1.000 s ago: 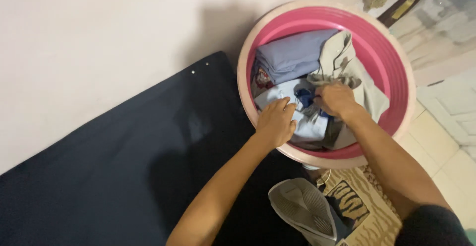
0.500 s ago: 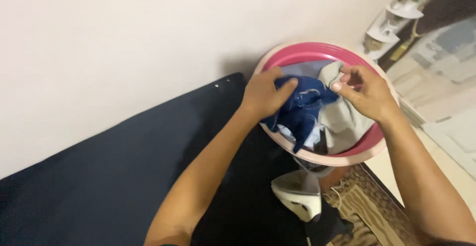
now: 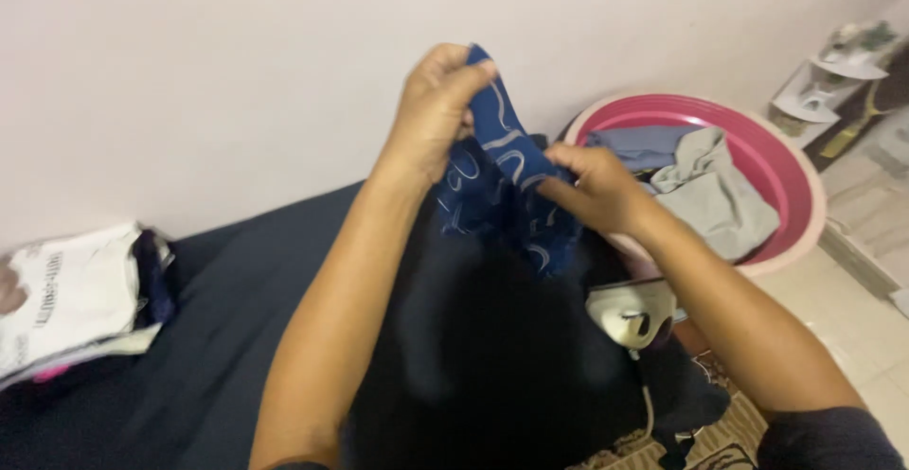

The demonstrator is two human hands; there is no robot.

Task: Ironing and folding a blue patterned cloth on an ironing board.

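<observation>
A dark blue garment (image 3: 502, 186) with pale curved markings hangs in the air above a dark bed surface (image 3: 237, 337). My left hand (image 3: 431, 115) pinches its top edge, raised near the wall. Lower down and to the right, my right hand (image 3: 592, 186) grips the same cloth. Behind my right hand stands a pink round basin (image 3: 791, 177) holding a grey garment (image 3: 715, 195) and a blue-grey folded one (image 3: 639, 143).
A stack of folded clothes with a white top piece (image 3: 66, 300) lies at the left of the bed. A pale slipper (image 3: 634, 314) sits by the basin on a patterned mat (image 3: 705, 432). Tiled floor and a small corner shelf (image 3: 833, 77) are at right.
Both hands reached into the basin, took hold of the blue garment and lifted it out. It is now held up over the bed; the view has swung left.
</observation>
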